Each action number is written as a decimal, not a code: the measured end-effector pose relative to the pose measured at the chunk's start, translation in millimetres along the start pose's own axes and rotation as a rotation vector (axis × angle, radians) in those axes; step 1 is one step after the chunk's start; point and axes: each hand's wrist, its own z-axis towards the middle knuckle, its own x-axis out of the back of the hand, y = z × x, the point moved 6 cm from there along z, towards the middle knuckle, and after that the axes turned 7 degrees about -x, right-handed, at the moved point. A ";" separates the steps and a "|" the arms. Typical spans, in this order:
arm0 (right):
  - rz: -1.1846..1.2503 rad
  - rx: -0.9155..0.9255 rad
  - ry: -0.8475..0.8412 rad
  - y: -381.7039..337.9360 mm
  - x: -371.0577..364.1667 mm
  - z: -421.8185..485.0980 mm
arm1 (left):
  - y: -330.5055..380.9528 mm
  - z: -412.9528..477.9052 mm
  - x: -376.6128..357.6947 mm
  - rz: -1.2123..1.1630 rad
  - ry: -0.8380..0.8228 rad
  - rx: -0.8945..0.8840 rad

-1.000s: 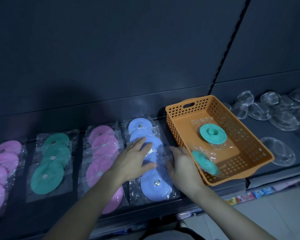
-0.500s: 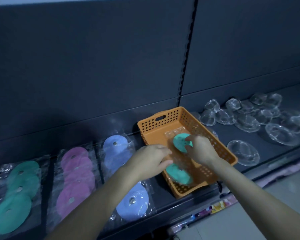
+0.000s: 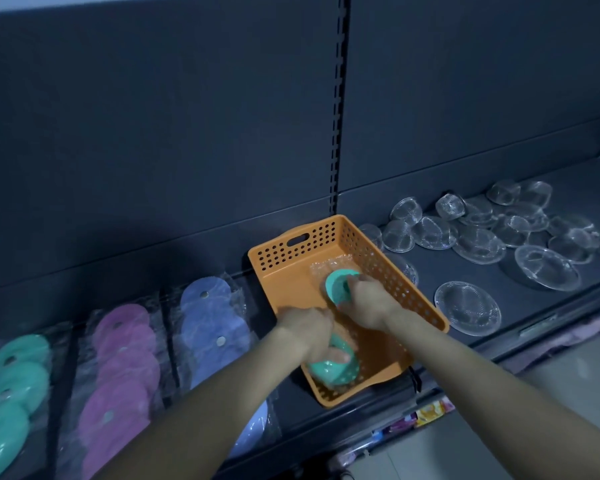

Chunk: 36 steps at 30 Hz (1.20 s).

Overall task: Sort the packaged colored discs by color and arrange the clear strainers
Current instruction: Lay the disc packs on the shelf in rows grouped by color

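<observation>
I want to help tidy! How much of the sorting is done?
Mostly sorted: the green row, pink row and blue row lie lined up on the shelf. In hand: the left hand grips the near green disc and the right hand the far green disc, both inside the orange basket. Left: those two probably join the green row, and the clear strainers lie jumbled, not yet arranged.
</observation>
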 end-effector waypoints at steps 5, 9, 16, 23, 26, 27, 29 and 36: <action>-0.127 0.058 0.026 0.1 -5.2 5.4 | -5.3 14.8 2.3 -0.390 0.016 0.011; 0.154 0.032 0.194 9.7 21.1 9.4 | -23.8 14.1 8.1 -0.765 0.167 0.124; 0.728 -0.046 0.490 26.8 61.3 1.1 | -68.9 -9.8 28.3 -1.422 0.682 0.232; 1.369 0.088 0.360 -2.3 80.3 -25.5 | -109.5 -36.9 15.4 -1.805 0.943 0.340; 1.389 0.126 -0.047 -32.3 59.8 -31.3 | -109.9 -46.2 13.4 -2.018 1.005 0.231; 1.335 0.120 -0.134 -40.2 51.0 -33.7 | -109.4 -49.5 14.1 -2.083 1.029 0.170; 1.260 0.099 -0.196 -52.4 38.2 -37.9 | -108.8 -56.3 13.8 -2.200 1.065 0.055; 1.117 0.177 -0.216 -91.0 23.5 -45.3 | -116.9 -92.4 -12.0 -2.367 1.143 0.028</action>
